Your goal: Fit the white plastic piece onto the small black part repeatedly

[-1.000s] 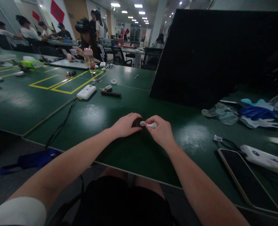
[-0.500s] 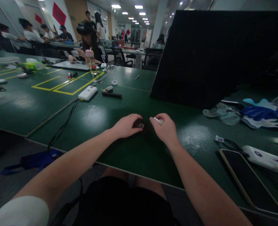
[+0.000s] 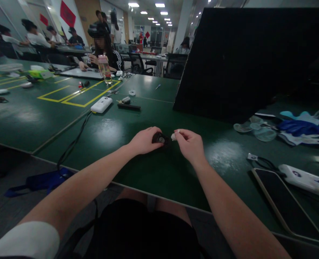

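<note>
My left hand (image 3: 145,140) is closed round a small dark part with a round metal centre (image 3: 161,140), low over the green table (image 3: 154,169). Just to its right, my right hand (image 3: 189,144) pinches a small white piece (image 3: 173,137) between thumb and fingers. The white piece points toward the dark part, with a narrow gap between them. Most of the dark part's left side is hidden by my left fingers, and its exact kind is too small to make out.
A large black panel (image 3: 243,64) stands behind to the right. A phone (image 3: 289,205), a white power bank (image 3: 306,178), gloves (image 3: 300,127) and clear fan blades (image 3: 256,127) lie right. Another white power bank (image 3: 102,104) and a black bar (image 3: 129,107) lie ahead. A person (image 3: 102,50) sits across.
The white piece in my right hand has turned and now sticks out leftward from the fingertips, closer to the dark part. My left hand keeps its hold.
</note>
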Tool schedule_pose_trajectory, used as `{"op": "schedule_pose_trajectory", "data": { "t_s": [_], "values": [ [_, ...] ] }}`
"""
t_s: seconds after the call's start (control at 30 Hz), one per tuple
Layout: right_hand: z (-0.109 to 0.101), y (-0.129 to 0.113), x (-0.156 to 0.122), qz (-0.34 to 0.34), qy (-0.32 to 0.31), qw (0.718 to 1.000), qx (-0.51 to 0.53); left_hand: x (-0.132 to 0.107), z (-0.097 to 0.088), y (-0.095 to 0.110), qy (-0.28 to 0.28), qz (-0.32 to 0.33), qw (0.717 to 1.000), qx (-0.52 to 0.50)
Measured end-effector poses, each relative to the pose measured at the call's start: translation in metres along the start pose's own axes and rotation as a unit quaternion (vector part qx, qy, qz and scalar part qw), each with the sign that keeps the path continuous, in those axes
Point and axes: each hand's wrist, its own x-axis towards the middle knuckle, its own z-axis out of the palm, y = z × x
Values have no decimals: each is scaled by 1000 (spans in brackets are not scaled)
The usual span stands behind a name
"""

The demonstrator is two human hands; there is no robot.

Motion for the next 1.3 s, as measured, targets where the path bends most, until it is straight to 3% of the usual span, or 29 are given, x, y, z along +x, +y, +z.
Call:
{"op": "schedule_pose_trajectory", "data": {
  "t_s": [0.3, 0.47, 0.73, 0.93, 1.13, 1.3],
  "values": [
    [5, 2, -4, 6, -68, 998, -16, 1, 2, -3, 18, -31, 999, 9],
    [8, 8, -1, 23, -96, 995, 8, 1, 1, -6, 1, -40, 999, -19],
    [3, 0, -6, -29, -99, 990, -93, 0, 0, -5, 5, -31, 999, -17],
    [5, -4, -5, 14, -122, 979, -163, 1, 0, -6, 0, -14, 1000, -18],
    [-4, -6, -4, -5, -80, 987, -137, 1, -2, -3, -12, -24, 1000, -10],
    [-10, -8, -5, -64, -90, 985, -129, 0, -1, -3, -3, -21, 1000, -12]
  ]
}}
